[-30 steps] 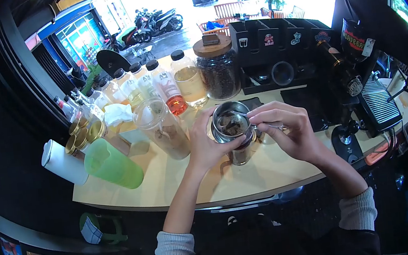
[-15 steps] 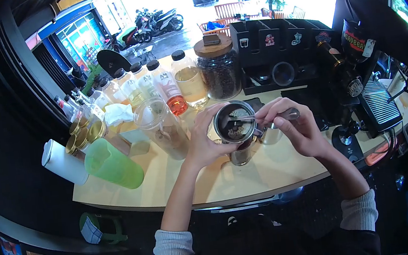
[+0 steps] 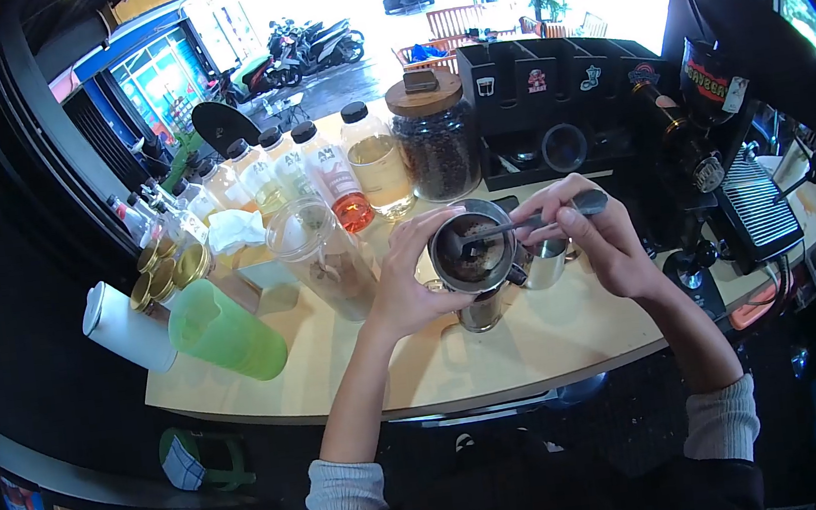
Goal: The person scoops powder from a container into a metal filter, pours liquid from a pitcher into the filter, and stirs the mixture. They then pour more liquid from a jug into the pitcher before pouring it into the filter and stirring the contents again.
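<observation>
My left hand [image 3: 411, 280] is wrapped round a metal cup [image 3: 448, 262] with a handle on its right side, its mouth facing me. Dark contents with a pale patch show inside. Between the fingers of my right hand [image 3: 606, 247] is a metal spoon [image 3: 525, 224], its lower end inside the cup. Directly below the cup a glass [image 3: 481, 315] stands on the counter, its upper part hidden. A second metal cup [image 3: 545, 266] sits beside it, partly behind my right hand.
Left on the counter [image 3: 382, 379] are a clear tall jug [image 3: 323, 260], a green jug [image 3: 227, 331], a white container [image 3: 124, 323] and several bottles [image 3: 381, 172]. Behind stand a jar of coffee beans [image 3: 438, 146] and a black organizer [image 3: 550, 88]. Dark equipment [image 3: 693, 152] is at right.
The spoon has shifted inside the cup and my right hand has lifted slightly. The pale patch in the cup looks smaller and darker. My left hand stays almost in place.
</observation>
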### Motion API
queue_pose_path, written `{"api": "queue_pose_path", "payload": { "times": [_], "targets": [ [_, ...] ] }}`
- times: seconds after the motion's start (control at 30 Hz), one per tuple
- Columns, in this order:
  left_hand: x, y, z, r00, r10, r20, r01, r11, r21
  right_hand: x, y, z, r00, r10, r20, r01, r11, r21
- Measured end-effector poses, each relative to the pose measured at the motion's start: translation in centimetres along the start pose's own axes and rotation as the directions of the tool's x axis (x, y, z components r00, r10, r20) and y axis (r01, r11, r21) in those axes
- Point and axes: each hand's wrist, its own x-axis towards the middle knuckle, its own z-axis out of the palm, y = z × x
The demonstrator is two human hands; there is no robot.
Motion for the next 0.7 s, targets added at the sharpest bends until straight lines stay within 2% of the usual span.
{"api": "queue_pose_path", "payload": {
  "times": [0.1, 0.17, 0.2, 0.27, 0.3, 0.37, 0.4, 0.47, 0.5, 0.57, 0.7],
  "targets": [
    [0.1, -0.1, 0.0, 1.000, 0.009, -0.001, -0.009, 1.000, -0.029, 0.1, 0.5, -0.1, 0.999, -0.021, 0.029, 0.019, 0.997, 0.074],
    [0.1, 0.2, -0.1, 1.000, 0.022, 0.005, -0.022, 1.000, -0.011, 0.1, 0.4, -0.6, 0.998, 0.034, 0.050, -0.040, 0.991, 0.130],
    [0.0, 0.3, -0.2, 0.999, 0.034, 0.012, -0.034, 0.999, 0.006, 0.3, 0.3, -0.2, 0.998, 0.034, 0.051, -0.040, 0.991, 0.130],
    [0.1, 0.4, -0.2, 0.999, 0.037, 0.013, -0.037, 0.999, 0.001, 0.7, 0.0, 0.8, 0.997, -0.004, -0.080, 0.010, 0.997, 0.081],
    [0.1, 0.5, -0.2, 0.999, 0.040, 0.014, -0.040, 0.999, -0.004, 0.6, 0.1, 0.5, 0.997, -0.003, -0.079, 0.010, 0.997, 0.081],
    [0.0, 0.4, -0.3, 0.999, 0.037, 0.019, -0.037, 0.999, 0.018, 0.6, 0.3, -0.4, 0.997, 0.058, 0.047, -0.063, 0.993, 0.104],
    [0.0, 0.3, -0.3, 0.999, 0.034, 0.023, -0.035, 0.999, 0.038, 0.7, 0.1, -0.3, 0.997, 0.058, 0.048, -0.062, 0.993, 0.104],
    [-0.1, 0.5, -0.4, 0.999, 0.027, 0.027, -0.028, 0.999, 0.034, 0.9, -0.4, 0.1, 0.998, 0.053, -0.044, -0.048, 0.992, 0.115],
    [-0.1, 0.6, -0.3, 0.999, 0.021, 0.033, -0.022, 0.999, 0.028, 0.9, -0.3, 0.0, 0.998, 0.055, -0.044, -0.049, 0.992, 0.114],
    [-0.1, 0.5, -0.4, 0.999, 0.022, 0.035, -0.023, 0.999, 0.035, 1.0, 0.0, -0.4, 0.993, 0.103, 0.052, -0.108, 0.989, 0.103],
    [-0.1, 0.6, -0.4, 0.999, 0.025, 0.036, -0.027, 0.998, 0.051, 1.1, -0.6, 0.1, 0.997, 0.080, 0.020, -0.082, 0.991, 0.106]
  ]
}}
